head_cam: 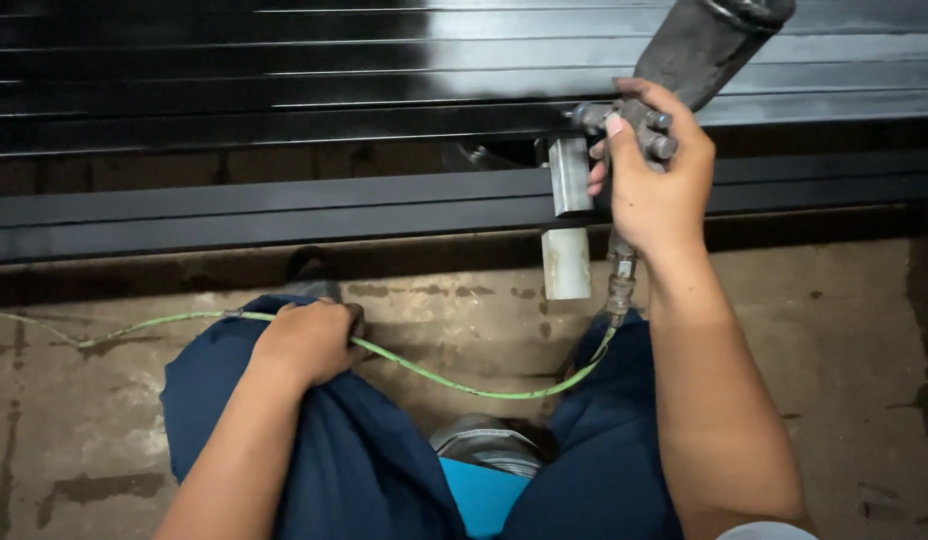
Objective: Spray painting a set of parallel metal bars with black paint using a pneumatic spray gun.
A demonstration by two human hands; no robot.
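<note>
Before glossy black metal slats (234,70), right hand (656,185) clenched around grimy grey spray gun (674,70), left hand (309,340) closed over thin green air hose (464,385).

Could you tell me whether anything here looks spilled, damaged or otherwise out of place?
Nothing stands out, apart from dark stains on the concrete floor. The right hand grips the spray gun; the left hand holds the green hose.

A right hand (656,180) grips a spray gun (664,85) aimed at black metal slats (234,80). The left hand (306,340) holds its green hose (454,382) against a knee.
</note>
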